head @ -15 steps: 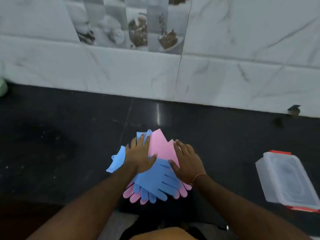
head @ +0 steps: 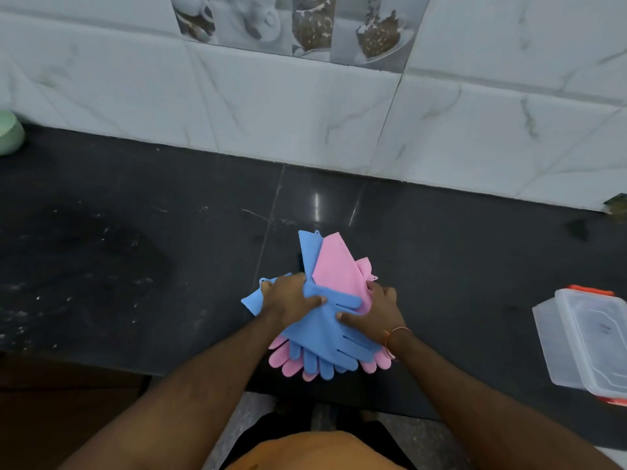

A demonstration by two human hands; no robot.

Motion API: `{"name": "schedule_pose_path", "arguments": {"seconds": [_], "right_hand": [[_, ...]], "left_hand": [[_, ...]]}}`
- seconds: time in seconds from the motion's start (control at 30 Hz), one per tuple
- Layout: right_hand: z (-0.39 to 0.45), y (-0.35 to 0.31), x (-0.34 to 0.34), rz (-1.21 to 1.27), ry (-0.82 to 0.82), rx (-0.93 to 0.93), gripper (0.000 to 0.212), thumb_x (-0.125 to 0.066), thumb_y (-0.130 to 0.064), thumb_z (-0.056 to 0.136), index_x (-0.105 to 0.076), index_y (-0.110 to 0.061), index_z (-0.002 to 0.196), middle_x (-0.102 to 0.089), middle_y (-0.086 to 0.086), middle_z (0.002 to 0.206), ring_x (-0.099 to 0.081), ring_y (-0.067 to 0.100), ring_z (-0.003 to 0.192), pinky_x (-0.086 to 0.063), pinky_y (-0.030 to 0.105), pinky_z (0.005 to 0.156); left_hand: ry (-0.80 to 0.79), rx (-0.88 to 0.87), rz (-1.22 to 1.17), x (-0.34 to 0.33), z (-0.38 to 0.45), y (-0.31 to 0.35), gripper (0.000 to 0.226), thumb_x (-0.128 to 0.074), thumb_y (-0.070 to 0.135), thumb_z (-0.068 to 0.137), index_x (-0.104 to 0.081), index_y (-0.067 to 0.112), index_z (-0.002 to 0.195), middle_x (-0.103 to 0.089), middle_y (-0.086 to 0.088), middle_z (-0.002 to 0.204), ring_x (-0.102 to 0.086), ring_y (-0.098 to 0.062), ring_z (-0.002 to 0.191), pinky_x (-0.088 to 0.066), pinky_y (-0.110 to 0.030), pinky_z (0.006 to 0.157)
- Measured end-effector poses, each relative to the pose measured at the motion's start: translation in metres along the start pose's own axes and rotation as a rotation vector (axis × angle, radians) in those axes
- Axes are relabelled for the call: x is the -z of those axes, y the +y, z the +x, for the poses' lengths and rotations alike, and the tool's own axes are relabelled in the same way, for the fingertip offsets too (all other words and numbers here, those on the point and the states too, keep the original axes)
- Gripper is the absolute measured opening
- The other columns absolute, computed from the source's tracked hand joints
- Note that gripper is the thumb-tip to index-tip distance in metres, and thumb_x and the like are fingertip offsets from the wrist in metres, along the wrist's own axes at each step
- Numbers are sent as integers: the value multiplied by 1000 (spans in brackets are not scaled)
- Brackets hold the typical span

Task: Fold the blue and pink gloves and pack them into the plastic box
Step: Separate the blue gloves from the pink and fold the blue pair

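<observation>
A stack of blue gloves (head: 319,330) and pink gloves (head: 336,269) lies on the black counter near its front edge, cuffs pointing away, fingers hanging toward me. My left hand (head: 288,298) grips the stack's left side, thumb on top of the blue glove. At the right side my right hand (head: 373,312) holds the stack, its thumb pressing on the blue glove and its fingers curled under the pink one. The cuff ends are raised off the counter. The clear plastic box (head: 587,340) with orange clips stands lidded at the right edge, apart from both hands.
The black counter (head: 169,266) runs to a white marble-tiled wall (head: 305,106) behind. A pale green container (head: 8,132) sits at the far left by the wall. Wet smears mark the counter's left part.
Both hands went from lying flat on the gloves to gripping the stack's sides. The cuff ends have lifted and bunched upward.
</observation>
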State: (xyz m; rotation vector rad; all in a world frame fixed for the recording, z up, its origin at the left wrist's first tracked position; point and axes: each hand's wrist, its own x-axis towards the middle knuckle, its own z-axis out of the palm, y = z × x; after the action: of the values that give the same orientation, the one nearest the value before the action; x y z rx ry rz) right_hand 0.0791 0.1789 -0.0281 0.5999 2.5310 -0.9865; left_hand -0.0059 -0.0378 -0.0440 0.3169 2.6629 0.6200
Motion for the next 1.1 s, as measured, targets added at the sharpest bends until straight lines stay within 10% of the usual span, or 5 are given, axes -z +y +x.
{"name": "schedule_pose_path", "arguments": {"seconds": [0.33, 0.63, 0.83, 0.97, 1.1], "right_hand": [[9, -71, -43, 62, 33, 74, 83, -81, -51, 85, -43, -16, 150, -42, 2, 128, -52, 17, 110, -49, 34, 100], [15, -85, -52, 48, -2, 90, 93, -79, -55, 84, -34, -21, 158, -40, 5, 146, -56, 25, 126, -50, 40, 107], [-4, -65, -31, -30, 24, 74, 93, -74, -53, 89, -27, -19, 162, -31, 8, 161, -46, 31, 139, -45, 45, 114], [-38, -44, -10, 17, 185, 60, 72, -64, -46, 95, -38, -20, 157, -23, 4, 164, -27, 32, 147, -36, 48, 118], [-66, -30, 11, 388, 240, -79, 35, -62, -50, 99, -67, -16, 109, -64, 7, 119, -63, 20, 102, -58, 44, 94]], "left_hand": [[85, 5, 8, 51, 14, -65, 50, -68, 79, 84, -57, 30, 83, -67, 13, 86, -65, -17, 91, -30, -44, 86], [-120, -32, 623, 103, 14, -72, 73, -37, 99, 82, -57, 29, 76, -60, 10, 79, -61, -19, 87, -43, -47, 96], [-317, -294, 168, 106, 8, -39, 27, -62, 37, 104, -79, 26, 122, -78, 12, 119, -69, -13, 110, -56, -38, 98], [-160, -279, -160, 92, -7, 8, 20, -66, 22, 101, -83, 28, 110, -79, 18, 104, -71, -5, 97, -56, -28, 87], [15, -238, -293, 58, -24, 75, 15, -66, 22, 101, -80, 27, 104, -78, 12, 100, -69, -8, 92, -52, -23, 81]]}}
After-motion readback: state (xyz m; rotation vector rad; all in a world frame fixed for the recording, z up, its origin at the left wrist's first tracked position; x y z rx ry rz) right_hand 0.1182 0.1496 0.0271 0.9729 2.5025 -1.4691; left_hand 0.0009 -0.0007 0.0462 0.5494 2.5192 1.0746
